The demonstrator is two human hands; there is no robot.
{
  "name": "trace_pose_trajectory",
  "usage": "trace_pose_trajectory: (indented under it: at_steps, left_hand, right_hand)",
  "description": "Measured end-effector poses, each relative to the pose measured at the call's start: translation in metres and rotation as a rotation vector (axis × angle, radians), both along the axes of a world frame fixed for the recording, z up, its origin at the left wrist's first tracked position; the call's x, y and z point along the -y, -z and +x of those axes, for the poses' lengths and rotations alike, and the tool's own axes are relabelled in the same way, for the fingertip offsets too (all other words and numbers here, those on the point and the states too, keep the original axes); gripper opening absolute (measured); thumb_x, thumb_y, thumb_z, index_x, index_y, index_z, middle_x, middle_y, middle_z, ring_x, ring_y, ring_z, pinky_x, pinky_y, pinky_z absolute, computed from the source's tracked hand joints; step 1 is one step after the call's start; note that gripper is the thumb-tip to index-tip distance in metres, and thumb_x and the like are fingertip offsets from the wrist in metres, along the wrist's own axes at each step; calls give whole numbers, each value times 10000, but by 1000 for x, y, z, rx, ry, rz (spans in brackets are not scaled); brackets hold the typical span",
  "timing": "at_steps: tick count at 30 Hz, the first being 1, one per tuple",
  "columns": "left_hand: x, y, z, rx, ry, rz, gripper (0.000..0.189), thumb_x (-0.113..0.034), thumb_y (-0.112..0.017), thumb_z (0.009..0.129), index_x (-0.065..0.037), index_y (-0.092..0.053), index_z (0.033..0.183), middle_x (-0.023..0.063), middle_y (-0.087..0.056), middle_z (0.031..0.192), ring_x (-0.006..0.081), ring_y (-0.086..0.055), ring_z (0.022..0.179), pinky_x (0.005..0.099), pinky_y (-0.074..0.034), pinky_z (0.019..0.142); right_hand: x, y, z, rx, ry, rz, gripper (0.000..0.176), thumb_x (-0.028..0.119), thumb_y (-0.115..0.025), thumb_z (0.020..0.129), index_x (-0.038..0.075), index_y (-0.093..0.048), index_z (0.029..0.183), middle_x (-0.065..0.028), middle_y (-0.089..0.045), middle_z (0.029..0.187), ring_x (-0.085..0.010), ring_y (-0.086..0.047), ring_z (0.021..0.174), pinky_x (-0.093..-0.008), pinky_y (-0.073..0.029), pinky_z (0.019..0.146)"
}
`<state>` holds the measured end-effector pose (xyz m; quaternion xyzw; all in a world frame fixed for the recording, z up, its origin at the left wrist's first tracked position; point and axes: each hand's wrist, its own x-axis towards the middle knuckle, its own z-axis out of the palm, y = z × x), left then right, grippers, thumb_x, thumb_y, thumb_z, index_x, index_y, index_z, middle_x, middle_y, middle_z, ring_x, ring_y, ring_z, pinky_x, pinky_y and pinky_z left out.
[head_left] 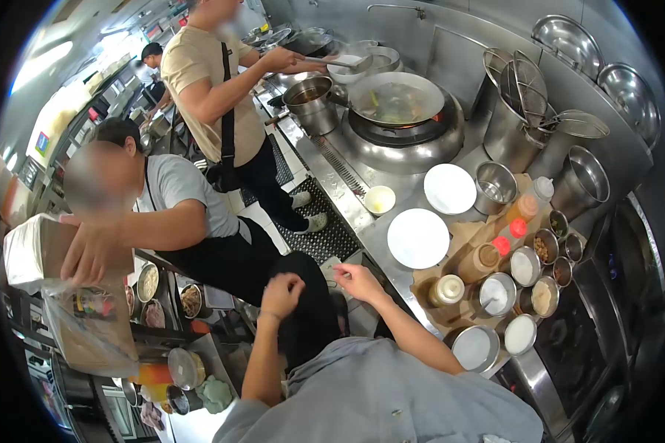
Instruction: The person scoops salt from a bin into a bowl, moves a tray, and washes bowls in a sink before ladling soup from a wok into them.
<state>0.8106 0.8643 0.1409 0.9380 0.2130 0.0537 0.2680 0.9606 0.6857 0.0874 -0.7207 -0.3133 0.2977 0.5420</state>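
Observation:
My left hand [282, 294] is raised in front of my body, its fingers curled inward, and nothing shows in it. A short way to its right, my right hand [357, 283] is also in the air with its fingers bent together, and I see nothing held there. The two hands are apart. Closest to my right hand on the steel counter is a white plate [418, 238]. A second white plate [451, 189] lies behind it. A small bowl with yellowish contents [380, 200] sits near the counter's edge.
A wok [396, 98] with liquid and greens sits over a lit burner, beside a steel pot [308, 100]. Squeeze bottles [480, 261] and seasoning tins [497, 294] crowd the right. One co-worker [177, 199] bends close on my left; another [207, 81] holds a ladle.

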Motion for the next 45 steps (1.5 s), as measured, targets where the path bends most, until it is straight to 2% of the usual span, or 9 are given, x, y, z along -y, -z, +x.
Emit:
trace_pose_trajectory:
  at_steps: [7, 9, 14, 18, 23, 28, 31, 38, 45]
  left_hand:
    - [-33, 54, 49, -233, -226, 168, 594, -371, -739, 757, -168, -512, 1267, 140, -411, 1382, 406, -436, 1217, 485, -452, 947]
    - [-42, 95, 61, -309, -218, 127, 776, -467, -740, 727, -190, -412, 1373, 180, -351, 1426, 474, -437, 1205, 501, -412, 1002]
    - [-27, 78, 118, -537, -357, 95, 868, -518, -729, 684, -237, -359, 1417, 120, -253, 1505, 453, -375, 1266, 577, -400, 980]
    - [-31, 73, 143, -533, -403, 188, 644, -485, -678, 723, -204, -563, 1291, 115, -472, 1339, 385, -444, 1224, 547, -414, 969]
    - [-58, 92, 152, -477, -435, 191, 458, -443, -616, 757, -214, -663, 1151, 53, -512, 1317, 352, -470, 1184, 539, -408, 946]
    - [-75, 98, 160, -454, -490, 196, 368, -410, -630, 768, -221, -710, 1073, 34, -588, 1221, 314, -519, 1136, 487, -437, 926]
    - [-79, 98, 167, -442, -488, 242, 307, -380, -635, 788, -216, -728, 1031, 27, -628, 1160, 292, -550, 1100, 461, -452, 905]
    - [-81, 108, 176, -356, -450, 283, 260, -348, -624, 797, -180, -743, 957, 36, -666, 1060, 294, -566, 1052, 472, -439, 894]
    - [-82, 109, 181, -332, -456, 287, 251, -335, -621, 786, -167, -750, 921, 42, -679, 1020, 283, -569, 1037, 468, -436, 888]
  right_hand:
    - [-31, 33, -7, 52, -89, 35, 328, 210, -668, 857, 41, -643, 1137, -118, -696, 913, -195, -651, 798, -323, -514, 737]
    - [-35, 32, -8, 117, -127, 6, 317, 212, -668, 857, 38, -650, 1121, -126, -697, 899, -205, -655, 789, -335, -515, 741]
    - [-50, 45, 5, 81, -127, -42, 330, 214, -659, 860, 29, -641, 1133, -122, -699, 896, -225, -663, 769, -335, -518, 731]
    - [-68, 51, 21, 33, -165, -138, 370, 248, -656, 869, 40, -622, 1173, -126, -692, 938, -258, -659, 849, -359, -509, 780]
    - [-86, 79, 14, 130, -239, -157, 558, 384, -657, 874, 30, -531, 1286, -185, -591, 1142, -301, -607, 1004, -372, -487, 854]
    - [-101, 52, 11, 93, -499, -353, 995, 576, -607, 843, -76, -169, 1453, -313, -286, 1391, -444, -402, 1263, -427, -378, 1035]
    - [-110, 54, 0, 339, -480, -415, 1029, 581, -622, 824, -117, -173, 1431, -355, -260, 1381, -501, -366, 1263, -464, -347, 1056]
    - [-116, 46, 3, 135, -441, -502, 1101, 514, -650, 830, -77, 36, 1457, -363, -148, 1433, -532, -221, 1332, -501, -278, 1100]
    - [-116, 55, 4, 143, -412, -461, 1075, 508, -631, 849, -66, 41, 1461, -362, -141, 1437, -534, -213, 1336, -518, -270, 1100]
